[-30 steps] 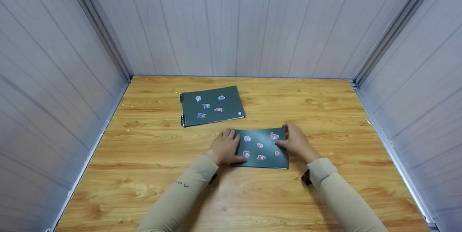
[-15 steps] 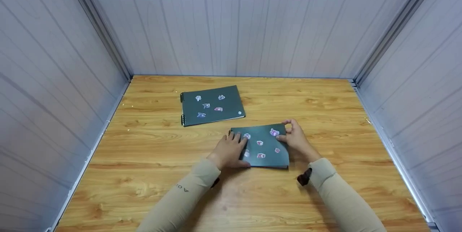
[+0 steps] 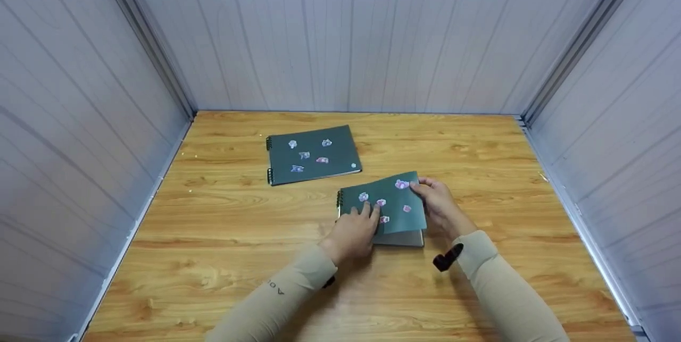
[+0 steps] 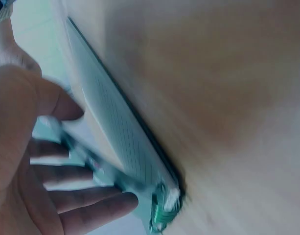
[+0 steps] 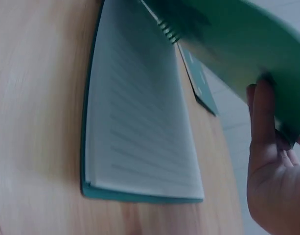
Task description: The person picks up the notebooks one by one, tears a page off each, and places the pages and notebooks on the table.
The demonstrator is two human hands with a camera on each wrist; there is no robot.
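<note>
A small dark green spiral notebook (image 3: 396, 225) with cartoon stickers lies on the table, its cover partly raised. Lined white pages (image 5: 145, 122) show beneath the cover in the right wrist view. My right hand (image 3: 439, 201) pinches the cover's right edge near the far corner and holds it up. Over the cover's left part lies my left hand (image 3: 354, 230), fingers extended across the stickers. In the left wrist view the left thumb (image 4: 61, 100) stands apart from the fingers, near the page edges and the green spiral binding (image 4: 164, 210).
A second dark green spiral notebook (image 3: 314, 156) with stickers lies closed farther back, its rings on the left. The wooden table (image 3: 213, 214) is bounded by pale panel walls (image 3: 340, 33) at the back and both sides.
My right hand has lifted the near notebook's cover off its pages. My left hand has slid from the notebook's left edge rightward onto the cover.
</note>
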